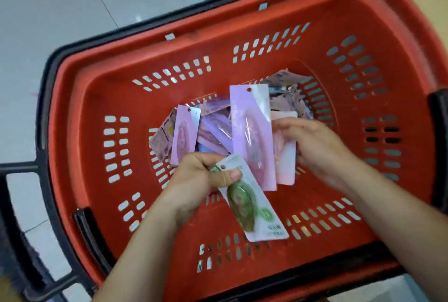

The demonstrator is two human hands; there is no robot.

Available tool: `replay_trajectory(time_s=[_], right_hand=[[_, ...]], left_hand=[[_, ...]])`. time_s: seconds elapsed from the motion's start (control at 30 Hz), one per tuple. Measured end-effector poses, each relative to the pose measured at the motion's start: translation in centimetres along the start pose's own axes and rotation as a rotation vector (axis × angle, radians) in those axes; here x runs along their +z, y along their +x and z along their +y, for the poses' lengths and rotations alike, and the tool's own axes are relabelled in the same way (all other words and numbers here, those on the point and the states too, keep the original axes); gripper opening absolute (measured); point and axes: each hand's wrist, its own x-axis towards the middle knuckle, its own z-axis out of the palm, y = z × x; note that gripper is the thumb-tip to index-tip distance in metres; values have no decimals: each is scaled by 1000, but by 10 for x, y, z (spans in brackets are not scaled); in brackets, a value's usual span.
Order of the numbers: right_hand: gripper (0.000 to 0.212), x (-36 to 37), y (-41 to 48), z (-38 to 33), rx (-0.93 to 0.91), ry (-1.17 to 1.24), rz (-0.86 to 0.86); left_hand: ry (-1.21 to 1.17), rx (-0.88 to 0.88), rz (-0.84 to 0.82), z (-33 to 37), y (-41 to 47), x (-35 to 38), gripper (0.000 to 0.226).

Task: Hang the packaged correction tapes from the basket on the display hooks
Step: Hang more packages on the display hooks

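While pinching green packet (pixel 247 207) under thumb, left hand (pixel 198 178) closed; right hand (pixel 322 148) curled loosely round pink packets (pixel 252 136), above loose pile (pixel 213 131) in red basket (pixel 242 22). Risk: slick film sleeves sliding apart and dropping back into basket, if too many gathered in one grip.

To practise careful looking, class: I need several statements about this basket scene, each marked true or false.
1. The left hand pinches a green package. True.
2. The basket is blue. False: it is red.
3. The right hand holds a pink package. True.
4. No packages lie in the basket. False: a pile of loose packages lies on its bottom.
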Motion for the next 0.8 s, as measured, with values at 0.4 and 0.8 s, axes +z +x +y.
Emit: replay_trajectory(time_s=[0.4, 0.8], right_hand=[[15, -5, -5, 8, -65, -106, 330], [31, -39, 0, 27, -53, -241, 329]], left_hand=[[-161, -80, 260, -25, 42, 8, 10], [-119, -97, 680, -38, 165, 40, 22]])
